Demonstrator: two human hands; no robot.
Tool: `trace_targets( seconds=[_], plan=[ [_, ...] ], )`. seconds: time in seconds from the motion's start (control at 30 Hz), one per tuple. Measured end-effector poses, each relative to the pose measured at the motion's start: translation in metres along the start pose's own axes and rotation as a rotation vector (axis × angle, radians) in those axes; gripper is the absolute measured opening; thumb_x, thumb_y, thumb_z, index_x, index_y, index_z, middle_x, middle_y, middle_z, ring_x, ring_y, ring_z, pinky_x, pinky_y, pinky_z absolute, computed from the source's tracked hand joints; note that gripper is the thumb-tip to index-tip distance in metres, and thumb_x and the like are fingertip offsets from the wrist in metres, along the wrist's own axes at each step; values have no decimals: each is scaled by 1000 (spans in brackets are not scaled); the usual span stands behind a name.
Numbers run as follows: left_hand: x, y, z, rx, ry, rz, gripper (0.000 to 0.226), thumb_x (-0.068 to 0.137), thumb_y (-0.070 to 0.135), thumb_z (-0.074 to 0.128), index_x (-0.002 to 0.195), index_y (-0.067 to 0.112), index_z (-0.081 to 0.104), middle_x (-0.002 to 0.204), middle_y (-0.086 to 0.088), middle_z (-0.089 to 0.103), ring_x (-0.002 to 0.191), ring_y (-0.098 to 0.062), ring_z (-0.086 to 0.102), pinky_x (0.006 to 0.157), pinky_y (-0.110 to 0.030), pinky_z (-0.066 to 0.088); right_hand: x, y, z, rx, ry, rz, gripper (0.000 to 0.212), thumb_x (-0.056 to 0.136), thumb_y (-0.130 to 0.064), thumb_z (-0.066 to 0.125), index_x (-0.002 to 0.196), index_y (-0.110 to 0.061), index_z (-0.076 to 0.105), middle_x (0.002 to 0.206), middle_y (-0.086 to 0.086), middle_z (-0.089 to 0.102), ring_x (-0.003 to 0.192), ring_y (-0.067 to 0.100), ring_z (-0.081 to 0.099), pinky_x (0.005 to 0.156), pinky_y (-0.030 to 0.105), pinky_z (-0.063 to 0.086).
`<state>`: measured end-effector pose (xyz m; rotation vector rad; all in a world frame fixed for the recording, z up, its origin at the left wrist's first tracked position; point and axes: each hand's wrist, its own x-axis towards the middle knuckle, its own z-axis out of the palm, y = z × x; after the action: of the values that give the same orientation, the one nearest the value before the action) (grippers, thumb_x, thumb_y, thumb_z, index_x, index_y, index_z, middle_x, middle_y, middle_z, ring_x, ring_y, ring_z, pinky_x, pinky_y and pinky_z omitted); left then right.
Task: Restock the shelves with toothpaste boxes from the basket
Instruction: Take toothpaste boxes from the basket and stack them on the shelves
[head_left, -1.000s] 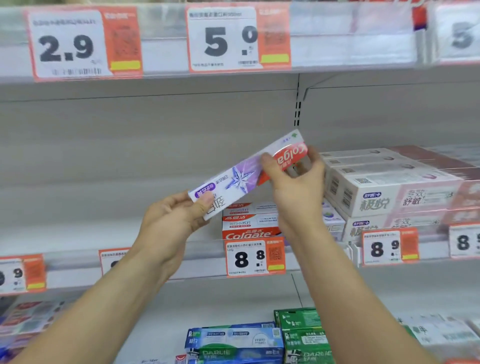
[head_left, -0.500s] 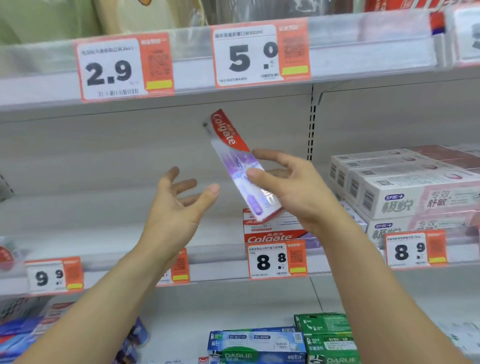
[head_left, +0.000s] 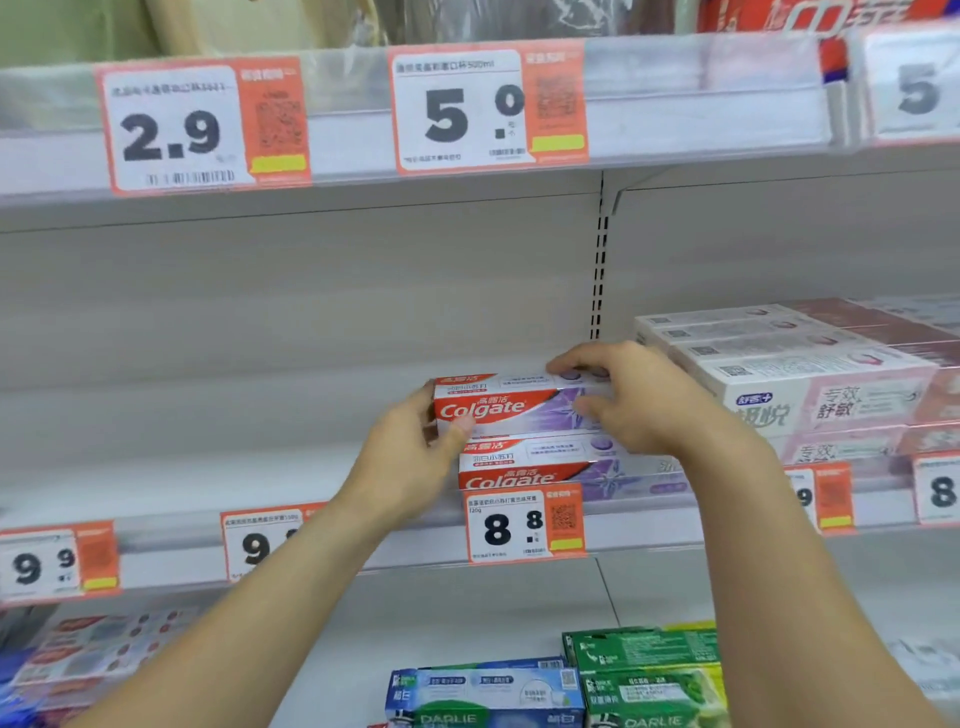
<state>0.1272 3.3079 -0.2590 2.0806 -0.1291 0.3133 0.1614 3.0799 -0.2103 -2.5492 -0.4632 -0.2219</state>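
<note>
Hands' grip (head_left: 415, 457) (head_left: 639, 400) closed on Colgate box (head_left: 509, 408) atop another (head_left: 524, 470), pink stack (head_left: 810, 384) right.

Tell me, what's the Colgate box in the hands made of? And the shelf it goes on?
The Colgate box looks like thin printed cardboard with a glossy coat: sharp folded edges, flat faces, a shiny purple star. The left hand and right hand hold it by its ends. The shelf is probably painted metal: plain pale grey and smooth, hung from a slotted upright. Its front strip looks like clear plastic over paper price tags.
</note>
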Motion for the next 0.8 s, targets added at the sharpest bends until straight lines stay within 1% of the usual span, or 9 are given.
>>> trace_targets(
  seconds=[0.07,0.1,0.2,0.37,0.5,0.63,0.7,0.73,0.8],
  plan=[
    [-4,-5,7,33,-72,-33,21,99,19,60,110,37,57,105,16,73,94,2,70,87,-25,56,0,5,1,-27,19,11,46,91,-13,68,132,-32,63,131,-10,64,127,15,54,103,26,43],
    [-5,-6,8,35,-80,-36,22,98,20,60,114,35,58,107,13,74,96,-3,71,91,-34,57,-1,7,0,-35,38,11,45,90,-14,70,131,-32,64,131,-10,65,127,14,54,100,21,41],
    [-5,-4,10,75,-81,-26,29,97,20,58,125,26,56,111,9,74,102,-13,71,93,-43,57,-2,10,-2,-40,71,23,44,87,-16,72,128,-32,67,130,-11,66,125,10,55,88,14,36],
    [-8,0,16,140,-79,-66,24,103,21,50,126,23,53,109,7,73,97,-14,71,87,-42,59,-3,9,-3,-61,70,45,44,87,-14,72,129,-30,67,130,-9,66,130,15,49,80,22,43],
    [-9,1,16,160,-91,-53,26,104,20,45,130,21,51,107,7,73,97,-13,70,88,-39,58,-3,8,-3,-99,71,63,45,87,-16,74,130,-30,66,131,-5,65,130,16,48,96,26,43],
    [-14,12,10,255,-172,-73,54,106,28,41,154,10,24,119,2,69,101,-11,65,76,-23,53,-5,-7,-1,-118,116,25,41,86,-22,75,127,-26,68,130,-5,66,119,14,58,94,23,42],
    [-19,17,-1,347,-117,-75,68,105,35,43,159,9,12,130,-5,65,116,-19,60,83,-24,45,-6,-24,2,-98,219,-69,35,88,-23,74,122,-27,70,125,-8,68,108,9,59,93,23,43],
    [-24,17,-9,369,-41,-50,69,103,36,47,159,11,16,133,-8,64,122,-20,58,91,-26,45,-6,-36,6,-62,269,-139,31,88,-22,73,118,-26,72,119,-8,70,100,4,58,90,19,44],
    [-39,12,-27,311,149,56,54,99,30,55,150,16,42,130,-2,66,120,-15,60,101,-27,46,-10,-62,20,80,318,-293,23,85,-18,75,108,-23,76,104,-8,73,86,0,61,84,17,49]
  ],
)
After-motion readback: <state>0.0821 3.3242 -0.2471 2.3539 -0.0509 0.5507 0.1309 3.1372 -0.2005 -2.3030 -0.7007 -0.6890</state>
